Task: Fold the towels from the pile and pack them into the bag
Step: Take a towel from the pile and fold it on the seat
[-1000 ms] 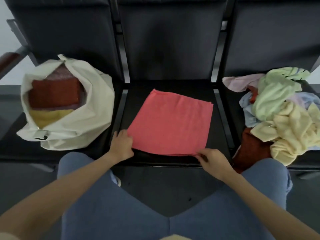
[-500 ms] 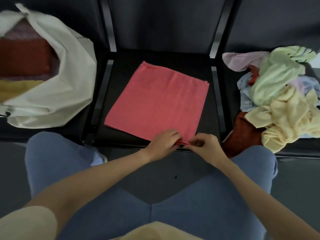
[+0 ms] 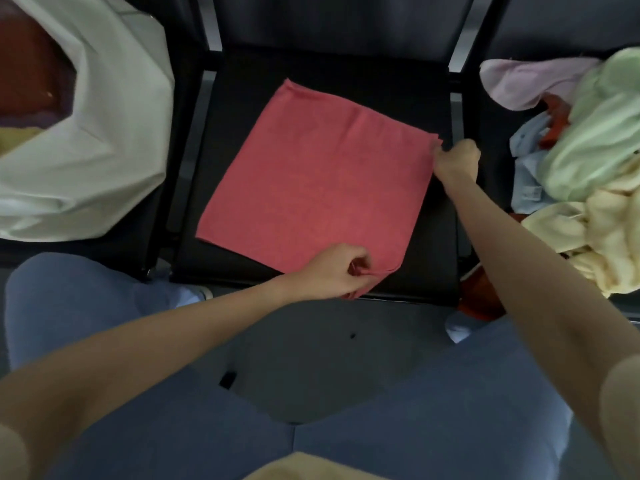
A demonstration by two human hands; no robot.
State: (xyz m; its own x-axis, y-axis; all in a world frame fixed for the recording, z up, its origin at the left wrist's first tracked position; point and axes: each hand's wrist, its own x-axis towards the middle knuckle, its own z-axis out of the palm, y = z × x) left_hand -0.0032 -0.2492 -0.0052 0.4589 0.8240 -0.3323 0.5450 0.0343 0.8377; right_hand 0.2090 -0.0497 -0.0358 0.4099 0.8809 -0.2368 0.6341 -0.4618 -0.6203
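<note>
both hands (image 3: 341, 271) (image 3: 455, 161) pinch the red towel (image 3: 311, 181) (grip tight) at corners.

legs: blue-grey trousers (image 3: 398, 427) | arms: bare forearms | top: pale yellow short sleeves (image 3: 620, 396), hem at near edge

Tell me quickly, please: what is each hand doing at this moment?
Left hand: closed, pinching the near right corner of the pink towel.
Right hand: closed, pinching the far right corner of the same towel.
</note>
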